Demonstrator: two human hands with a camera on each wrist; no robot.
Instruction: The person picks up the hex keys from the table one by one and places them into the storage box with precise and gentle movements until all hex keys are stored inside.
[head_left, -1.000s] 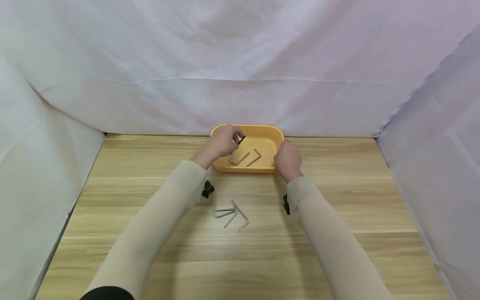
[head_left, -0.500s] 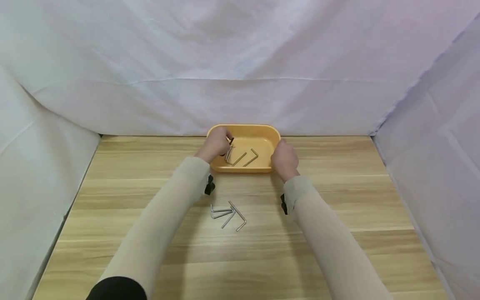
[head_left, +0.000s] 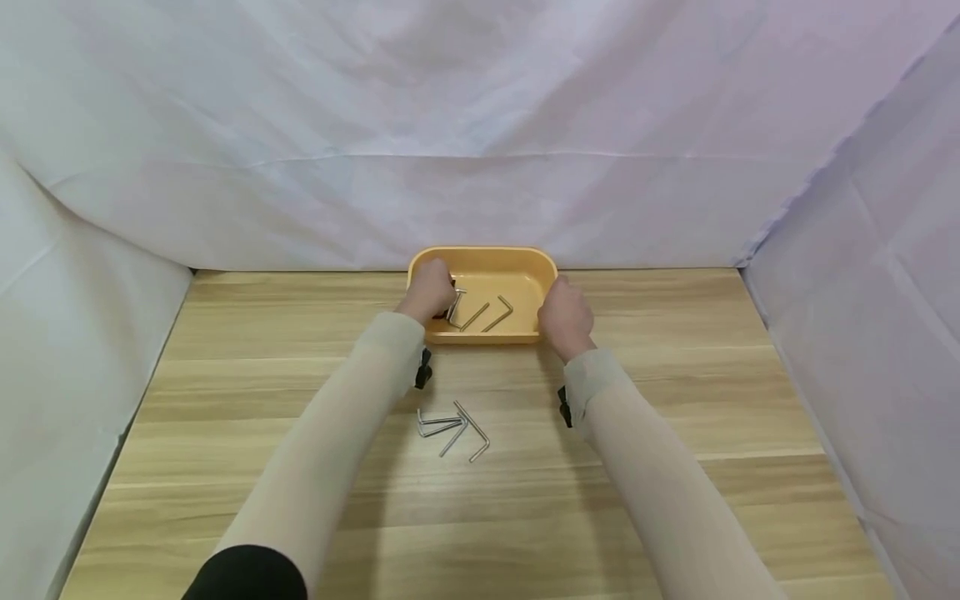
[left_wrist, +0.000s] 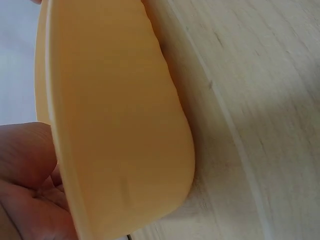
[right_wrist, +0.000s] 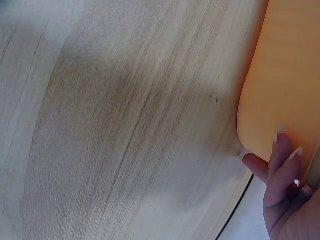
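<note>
The left hand [head_left: 429, 290] has been lowered into the yellow tray [head_left: 525, 268] at the counter's [head_left: 675, 400] far edge; the dark hex key [head_left: 447, 310], held high 1 s ago, is now low inside, fingers curled by it. The right hand [head_left: 564, 317] is pressed on the tray's right wall. Counted: approx. 3 keys in the tray, 3 or 4 loose keys [head_left: 453, 427] nearer.

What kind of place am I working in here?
Probably a staged recording booth, not a workshop: white cloth screens a wooden table holding only an orange tray and loose hex keys.
</note>
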